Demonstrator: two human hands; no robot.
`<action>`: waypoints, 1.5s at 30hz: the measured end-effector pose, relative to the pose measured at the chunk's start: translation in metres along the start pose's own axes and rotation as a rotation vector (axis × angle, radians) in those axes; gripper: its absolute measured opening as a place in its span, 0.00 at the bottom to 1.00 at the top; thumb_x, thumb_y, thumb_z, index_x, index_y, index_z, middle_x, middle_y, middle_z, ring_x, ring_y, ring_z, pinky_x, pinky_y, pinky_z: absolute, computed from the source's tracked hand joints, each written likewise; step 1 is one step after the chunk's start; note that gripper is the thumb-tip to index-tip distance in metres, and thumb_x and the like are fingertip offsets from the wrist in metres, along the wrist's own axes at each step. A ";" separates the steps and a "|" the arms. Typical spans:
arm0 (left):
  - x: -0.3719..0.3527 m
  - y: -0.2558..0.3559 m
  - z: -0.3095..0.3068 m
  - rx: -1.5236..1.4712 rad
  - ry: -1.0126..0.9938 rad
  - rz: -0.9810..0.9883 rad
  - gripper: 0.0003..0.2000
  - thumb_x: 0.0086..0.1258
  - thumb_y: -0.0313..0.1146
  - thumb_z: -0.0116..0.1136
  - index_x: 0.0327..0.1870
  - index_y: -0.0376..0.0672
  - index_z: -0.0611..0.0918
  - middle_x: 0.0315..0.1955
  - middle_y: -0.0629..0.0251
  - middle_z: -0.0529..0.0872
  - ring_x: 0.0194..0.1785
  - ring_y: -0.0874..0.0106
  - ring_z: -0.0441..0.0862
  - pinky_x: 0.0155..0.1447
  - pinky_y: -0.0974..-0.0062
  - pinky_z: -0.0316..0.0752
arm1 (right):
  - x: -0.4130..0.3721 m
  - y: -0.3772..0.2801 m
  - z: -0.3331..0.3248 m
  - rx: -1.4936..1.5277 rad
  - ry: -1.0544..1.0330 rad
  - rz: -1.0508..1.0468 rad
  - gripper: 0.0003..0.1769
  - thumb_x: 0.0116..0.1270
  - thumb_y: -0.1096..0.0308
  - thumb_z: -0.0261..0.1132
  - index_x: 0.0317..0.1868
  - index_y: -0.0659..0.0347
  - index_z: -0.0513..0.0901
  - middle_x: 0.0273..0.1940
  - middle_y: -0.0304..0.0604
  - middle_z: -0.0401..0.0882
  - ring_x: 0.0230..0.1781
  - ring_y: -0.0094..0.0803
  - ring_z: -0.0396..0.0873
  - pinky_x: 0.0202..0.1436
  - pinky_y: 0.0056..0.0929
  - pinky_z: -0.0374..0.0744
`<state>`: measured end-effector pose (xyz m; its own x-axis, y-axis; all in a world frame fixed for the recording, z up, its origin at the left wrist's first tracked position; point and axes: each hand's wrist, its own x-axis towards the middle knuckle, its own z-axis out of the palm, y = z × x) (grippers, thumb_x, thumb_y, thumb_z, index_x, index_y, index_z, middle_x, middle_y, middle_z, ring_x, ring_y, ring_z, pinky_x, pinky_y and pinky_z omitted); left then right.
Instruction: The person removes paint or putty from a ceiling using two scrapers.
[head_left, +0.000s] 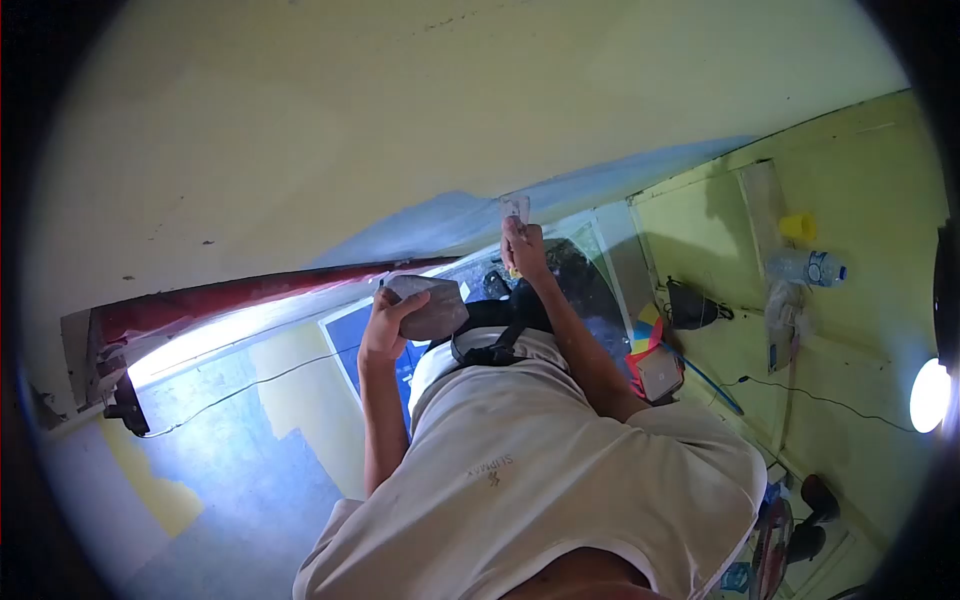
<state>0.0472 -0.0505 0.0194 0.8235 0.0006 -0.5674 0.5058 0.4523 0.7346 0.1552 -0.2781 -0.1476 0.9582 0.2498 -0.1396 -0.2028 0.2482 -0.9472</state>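
My left hand (385, 325) is closed on the edge of a flat grey plate (425, 308), thumb on its face, in front of my waist. Farther forward, my right hand (524, 248) grips a putty knife (515, 207), fingers wrapped round its handle. The knife's blade overlaps the pale blue patch (430, 225) on the cream wall surface (330, 130). The blade's underside is hidden.
A long red strip (200, 303) runs beside a bright light at left. Along the right yellow-green wall (850, 330) are a yellow cup (797, 227), a water bottle (805, 268) and a black bag (693, 305). A bright lamp (930, 395) glows at far right; a cable hangs below.
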 end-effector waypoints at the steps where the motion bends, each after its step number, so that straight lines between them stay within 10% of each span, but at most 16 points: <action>1: 0.000 -0.001 0.000 -0.005 0.008 0.003 0.11 0.62 0.24 0.66 0.45 0.34 0.82 0.40 0.58 0.88 0.43 0.67 0.87 0.50 0.68 0.81 | 0.001 0.002 -0.002 -0.034 0.009 0.015 0.34 0.77 0.52 0.55 0.10 0.58 0.69 0.07 0.33 0.64 0.07 0.21 0.65 0.13 0.25 0.63; 45: -0.002 0.002 0.002 -0.002 0.005 0.016 0.13 0.60 0.22 0.65 0.46 0.33 0.83 0.40 0.59 0.87 0.43 0.67 0.86 0.50 0.67 0.81 | 0.004 -0.009 0.011 -0.134 0.047 -0.003 0.35 0.75 0.50 0.57 0.10 0.59 0.69 0.07 0.35 0.64 0.06 0.23 0.65 0.13 0.26 0.63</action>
<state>0.0469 -0.0516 0.0226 0.8302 0.0127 -0.5573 0.4918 0.4538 0.7431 0.1584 -0.2692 -0.1360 0.9677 0.2046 -0.1471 -0.1741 0.1205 -0.9773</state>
